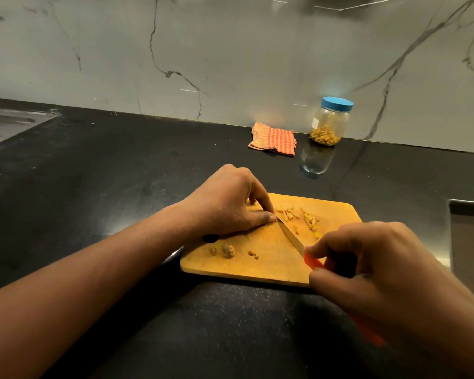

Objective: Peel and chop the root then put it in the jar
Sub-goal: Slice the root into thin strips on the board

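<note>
Right hand [381, 269], left hand [227, 203], one knife [290, 236], one jar [329, 124]

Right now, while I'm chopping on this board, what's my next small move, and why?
Probably draw the left hand back slightly, then press the knife down for another cut. Its fingertips sit right at the blade's tip, hiding whatever they pin, and the right hand grips the handle. Just beyond, cut pieces lie on the board.
</note>
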